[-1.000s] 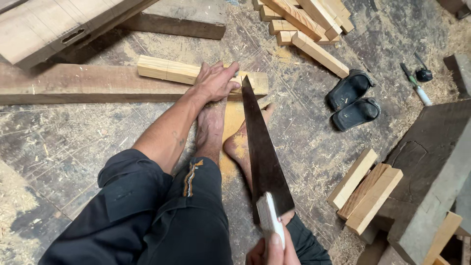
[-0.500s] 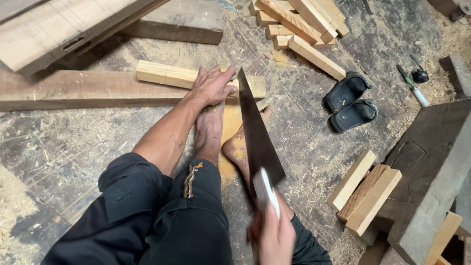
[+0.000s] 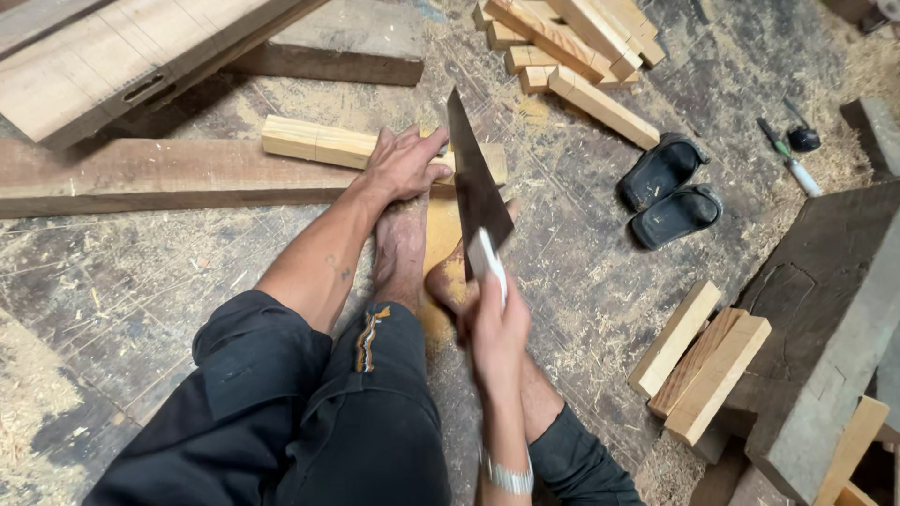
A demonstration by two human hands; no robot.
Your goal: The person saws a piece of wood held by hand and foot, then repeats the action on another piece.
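My left hand (image 3: 403,164) presses flat on a pale wooden block (image 3: 319,142) that lies across a long dark plank (image 3: 141,173) on the floor. My right hand (image 3: 497,323) grips the white handle of a hand saw (image 3: 473,183). The dark blade points away from me and its edge rests across the block just right of my left hand. My bare feet sit under the block, with yellow sawdust between them.
A pair of black sandals (image 3: 670,192) lies to the right. Cut wooden blocks (image 3: 698,361) are stacked at lower right and more lengths (image 3: 572,47) at the top. A heavy beam (image 3: 122,66) sits upper left; a pen-like tool (image 3: 792,159) lies far right.
My right hand has pushed the saw forward, so the blade now reaches further over the block. My left hand stays pressed on the block.
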